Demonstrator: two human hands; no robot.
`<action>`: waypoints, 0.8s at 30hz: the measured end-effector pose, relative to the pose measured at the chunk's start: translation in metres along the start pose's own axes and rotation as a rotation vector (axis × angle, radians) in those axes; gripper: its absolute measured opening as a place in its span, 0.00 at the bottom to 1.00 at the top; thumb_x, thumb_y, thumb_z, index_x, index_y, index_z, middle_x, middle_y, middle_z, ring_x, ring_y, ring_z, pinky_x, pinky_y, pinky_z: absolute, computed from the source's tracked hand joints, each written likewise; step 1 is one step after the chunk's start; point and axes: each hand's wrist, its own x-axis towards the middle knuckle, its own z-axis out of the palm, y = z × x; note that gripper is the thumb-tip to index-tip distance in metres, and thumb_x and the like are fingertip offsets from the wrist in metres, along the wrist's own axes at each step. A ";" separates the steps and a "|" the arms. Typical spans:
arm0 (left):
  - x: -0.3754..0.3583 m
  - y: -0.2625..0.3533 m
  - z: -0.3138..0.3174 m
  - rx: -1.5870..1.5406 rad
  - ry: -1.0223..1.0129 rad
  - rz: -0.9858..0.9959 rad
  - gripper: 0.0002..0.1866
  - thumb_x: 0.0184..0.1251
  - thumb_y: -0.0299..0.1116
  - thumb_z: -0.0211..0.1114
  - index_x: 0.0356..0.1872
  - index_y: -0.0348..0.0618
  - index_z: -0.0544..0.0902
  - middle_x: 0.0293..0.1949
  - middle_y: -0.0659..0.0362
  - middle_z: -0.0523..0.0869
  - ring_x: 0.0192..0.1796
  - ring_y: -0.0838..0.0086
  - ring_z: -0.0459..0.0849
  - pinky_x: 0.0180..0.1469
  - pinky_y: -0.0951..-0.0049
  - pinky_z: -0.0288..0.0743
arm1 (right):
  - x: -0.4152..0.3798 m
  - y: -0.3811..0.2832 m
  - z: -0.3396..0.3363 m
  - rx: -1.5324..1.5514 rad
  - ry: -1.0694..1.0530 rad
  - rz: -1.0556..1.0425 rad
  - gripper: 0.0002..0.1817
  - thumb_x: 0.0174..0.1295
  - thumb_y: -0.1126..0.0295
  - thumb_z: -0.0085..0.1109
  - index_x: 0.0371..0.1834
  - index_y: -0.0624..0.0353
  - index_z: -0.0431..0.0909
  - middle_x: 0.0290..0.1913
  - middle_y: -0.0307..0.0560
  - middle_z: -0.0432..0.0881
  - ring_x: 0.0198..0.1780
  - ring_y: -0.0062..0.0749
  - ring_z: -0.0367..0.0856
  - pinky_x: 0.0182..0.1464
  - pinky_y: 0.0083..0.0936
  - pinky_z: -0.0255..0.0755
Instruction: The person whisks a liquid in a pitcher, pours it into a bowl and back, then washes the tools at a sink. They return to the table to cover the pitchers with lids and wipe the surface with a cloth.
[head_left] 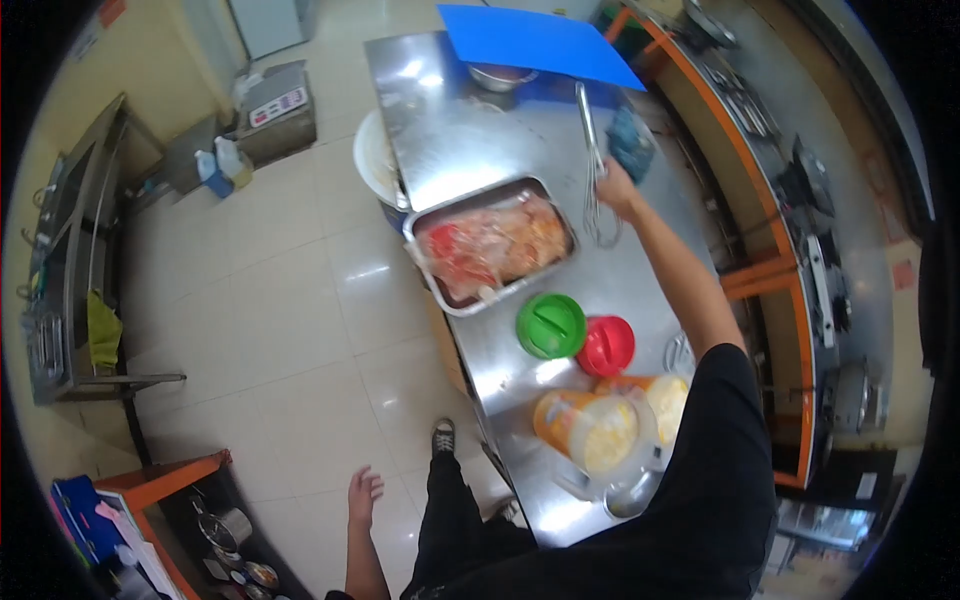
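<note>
We see bright blue on the flat sheet (545, 42), silver on the worktop (450, 135), whisk (592, 150) and tray (515, 284), and mottled red, pink and pale orange across the tray's contents (500, 240). We have one green lid (551, 326), one red lid (606, 348), a yellow-orange tub (563, 420), our black sleeve (725, 420), and a cream floor (300, 320) patterned with grid lines.

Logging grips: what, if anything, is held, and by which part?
The right hand holds a whisk near where wires meet handle; the left hand is empty.
</note>
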 end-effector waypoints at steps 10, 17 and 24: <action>-0.089 0.158 0.128 0.147 -0.098 0.569 0.16 0.74 0.31 0.51 0.59 0.41 0.73 0.45 0.57 0.81 0.47 0.74 0.80 0.51 0.72 0.74 | -0.274 -0.129 -0.274 0.613 0.226 -0.501 0.31 0.56 0.80 0.48 0.67 0.60 0.58 0.54 0.53 0.77 0.51 0.37 0.81 0.54 0.35 0.77; -0.324 0.228 0.301 0.261 -0.795 1.560 0.36 0.53 0.33 0.73 0.64 0.40 0.66 0.59 0.48 0.73 0.60 0.59 0.75 0.63 0.60 0.67 | -0.494 -0.081 -0.242 0.668 0.469 -0.494 0.41 0.55 0.82 0.52 0.74 0.59 0.47 0.50 0.54 0.74 0.49 0.36 0.78 0.52 0.35 0.76; -0.364 0.096 0.380 0.443 -0.926 1.160 0.45 0.49 0.36 0.75 0.70 0.44 0.62 0.59 0.51 0.71 0.52 0.63 0.78 0.50 0.69 0.76 | -0.613 -0.014 -0.180 0.901 0.406 -0.340 0.50 0.52 0.84 0.50 0.77 0.56 0.33 0.56 0.55 0.66 0.55 0.36 0.71 0.60 0.33 0.66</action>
